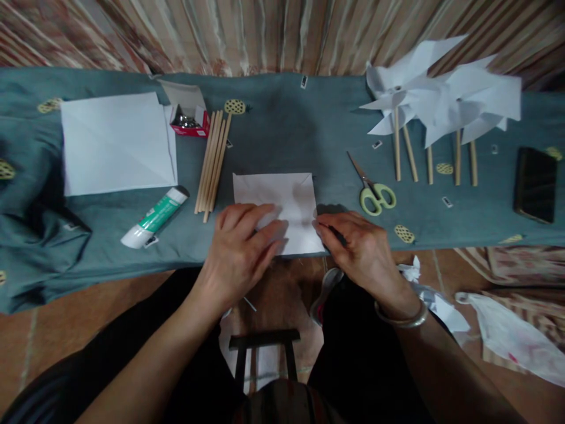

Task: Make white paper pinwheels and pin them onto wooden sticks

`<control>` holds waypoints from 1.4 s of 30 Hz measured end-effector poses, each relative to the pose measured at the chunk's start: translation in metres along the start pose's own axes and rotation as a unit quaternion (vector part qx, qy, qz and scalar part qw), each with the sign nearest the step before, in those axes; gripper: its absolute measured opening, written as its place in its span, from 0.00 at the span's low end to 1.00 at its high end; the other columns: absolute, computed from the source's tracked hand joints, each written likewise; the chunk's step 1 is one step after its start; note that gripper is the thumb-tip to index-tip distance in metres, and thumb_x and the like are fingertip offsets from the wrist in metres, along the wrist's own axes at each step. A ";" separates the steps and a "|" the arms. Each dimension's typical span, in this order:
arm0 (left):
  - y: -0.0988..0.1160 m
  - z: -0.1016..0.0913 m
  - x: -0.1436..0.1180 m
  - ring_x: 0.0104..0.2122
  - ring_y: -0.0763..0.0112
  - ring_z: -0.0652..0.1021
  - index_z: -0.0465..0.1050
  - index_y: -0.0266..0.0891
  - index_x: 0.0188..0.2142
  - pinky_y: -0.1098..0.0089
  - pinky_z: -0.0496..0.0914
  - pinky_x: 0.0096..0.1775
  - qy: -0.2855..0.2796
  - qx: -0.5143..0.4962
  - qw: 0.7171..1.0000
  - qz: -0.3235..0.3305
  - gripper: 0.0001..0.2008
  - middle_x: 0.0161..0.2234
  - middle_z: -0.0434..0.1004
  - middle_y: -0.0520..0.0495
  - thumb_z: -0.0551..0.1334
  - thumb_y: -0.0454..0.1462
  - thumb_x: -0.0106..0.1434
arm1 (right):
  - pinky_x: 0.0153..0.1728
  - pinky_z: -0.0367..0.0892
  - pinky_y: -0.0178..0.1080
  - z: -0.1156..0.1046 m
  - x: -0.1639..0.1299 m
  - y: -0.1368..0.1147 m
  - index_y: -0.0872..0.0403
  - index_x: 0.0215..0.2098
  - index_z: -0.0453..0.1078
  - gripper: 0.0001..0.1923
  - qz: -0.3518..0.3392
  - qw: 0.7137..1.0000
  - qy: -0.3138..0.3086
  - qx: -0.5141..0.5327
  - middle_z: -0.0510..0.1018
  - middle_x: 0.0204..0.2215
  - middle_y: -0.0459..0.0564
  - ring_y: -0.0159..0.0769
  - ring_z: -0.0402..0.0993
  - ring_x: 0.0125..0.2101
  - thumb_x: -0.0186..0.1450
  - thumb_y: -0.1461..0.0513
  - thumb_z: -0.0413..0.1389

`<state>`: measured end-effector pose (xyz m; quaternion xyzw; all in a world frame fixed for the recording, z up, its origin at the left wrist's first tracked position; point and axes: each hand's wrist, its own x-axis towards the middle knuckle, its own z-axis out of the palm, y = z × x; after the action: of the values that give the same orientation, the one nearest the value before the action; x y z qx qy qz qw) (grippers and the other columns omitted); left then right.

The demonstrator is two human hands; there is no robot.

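A folded white sheet of paper (296,203) lies near the front edge of the cloth-covered table, with slanting creases at its top corners. My left hand (241,247) rests on the paper's left and lower part, its fingers stretched out and slightly apart. At the paper's right edge, my right hand (359,244) pinches with thumb and index finger; a dark gap shows between them. Green-handled scissors (373,191) lie just beyond my right hand, blades pointing up and left. Several thin wooden sticks (212,165) lie bundled to the left of the paper.
A stack of white paper (117,144), an open red box (190,122) of small metal pieces and a glue stick (156,217) lie on the left. Paper pinwheels (441,97) with wooden sticks and a phone (535,184) are on the right. Scraps (441,309) litter the floor.
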<state>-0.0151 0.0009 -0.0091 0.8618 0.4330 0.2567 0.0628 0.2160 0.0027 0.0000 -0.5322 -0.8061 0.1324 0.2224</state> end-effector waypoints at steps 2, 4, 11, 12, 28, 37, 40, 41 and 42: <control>0.012 0.003 -0.001 0.46 0.56 0.73 0.73 0.37 0.47 0.55 0.69 0.46 -0.021 -0.028 0.999 0.025 0.13 0.48 0.77 0.41 0.62 0.39 0.65 | 0.42 0.73 0.46 0.000 0.000 0.000 0.59 0.43 0.76 0.11 -0.011 1.000 -0.002 -0.007 0.82 0.38 0.55 0.44 0.78 0.38 0.69 0.63 0.52; 0.019 0.007 -0.003 0.44 0.58 0.74 0.74 0.36 0.45 0.57 0.68 0.44 -0.042 -0.031 0.998 0.030 0.11 0.45 0.79 0.42 0.64 0.37 0.64 | 0.45 0.73 0.47 0.000 0.000 0.000 0.60 0.45 0.75 0.12 -0.028 1.000 -0.004 -0.006 0.81 0.42 0.57 0.44 0.77 0.41 0.69 0.64 0.51; 0.020 0.011 -0.005 0.41 0.61 0.75 0.74 0.34 0.43 0.61 0.67 0.40 -0.035 -0.020 0.999 0.016 0.07 0.43 0.80 0.43 0.61 0.32 0.66 | 0.54 0.69 0.48 0.000 0.001 0.000 0.61 0.50 0.73 0.15 -0.046 0.996 -0.038 0.063 0.78 0.49 0.59 0.42 0.73 0.50 0.68 0.68 0.49; 0.020 0.011 -0.005 0.41 0.61 0.75 0.74 0.34 0.43 0.61 0.67 0.40 -0.034 -0.022 0.999 0.016 0.07 0.43 0.80 0.43 0.61 0.32 0.66 | 0.55 0.69 0.48 -0.001 0.001 -0.001 0.60 0.51 0.72 0.16 -0.045 0.995 -0.047 0.073 0.78 0.49 0.58 0.42 0.73 0.51 0.68 0.69 0.49; 0.017 0.008 -0.007 0.39 0.62 0.77 0.73 0.31 0.44 0.60 0.74 0.39 -0.007 -0.076 0.997 -0.008 0.08 0.41 0.79 0.40 0.60 0.30 0.66 | 0.54 0.69 0.48 0.006 0.004 0.002 0.49 0.42 0.75 0.09 0.044 0.958 -0.062 0.277 0.79 0.47 0.49 0.38 0.75 0.50 0.65 0.66 0.58; -0.003 -0.006 -0.007 0.45 0.60 0.74 0.74 0.36 0.44 0.57 0.73 0.45 0.039 -0.048 0.997 -0.048 0.09 0.46 0.77 0.40 0.58 0.31 0.66 | 0.44 0.71 0.41 0.016 0.014 -0.007 0.49 0.41 0.77 0.08 0.099 0.950 -0.069 0.288 0.82 0.38 0.47 0.35 0.78 0.39 0.66 0.63 0.57; -0.010 -0.003 -0.009 0.47 0.59 0.73 0.74 0.39 0.47 0.55 0.72 0.46 0.015 -0.029 0.997 -0.064 0.11 0.48 0.77 0.42 0.56 0.31 0.67 | 0.40 0.72 0.40 0.019 0.016 -0.007 0.50 0.45 0.76 0.10 0.115 0.953 -0.067 0.271 0.82 0.37 0.47 0.35 0.78 0.36 0.64 0.62 0.59; -0.010 -0.002 -0.009 0.47 0.58 0.73 0.74 0.39 0.48 0.55 0.71 0.46 0.005 -0.029 0.997 -0.067 0.12 0.48 0.77 0.42 0.56 0.31 0.67 | 0.40 0.72 0.39 0.019 0.017 -0.007 0.50 0.46 0.74 0.12 0.122 0.954 -0.064 0.266 0.81 0.36 0.47 0.35 0.78 0.35 0.63 0.62 0.60; -0.010 -0.001 -0.010 0.47 0.58 0.73 0.74 0.39 0.48 0.55 0.71 0.47 -0.003 -0.030 0.997 -0.069 0.12 0.48 0.77 0.42 0.56 0.31 0.68 | 0.39 0.72 0.39 0.020 0.018 -0.008 0.51 0.47 0.73 0.14 0.127 0.955 -0.061 0.263 0.81 0.35 0.46 0.35 0.78 0.35 0.62 0.62 0.61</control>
<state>-0.0274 -0.0003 -0.0156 0.8284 0.4836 0.2615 0.1076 0.1933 0.0167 -0.0095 -0.5435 -0.6809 0.3992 0.2859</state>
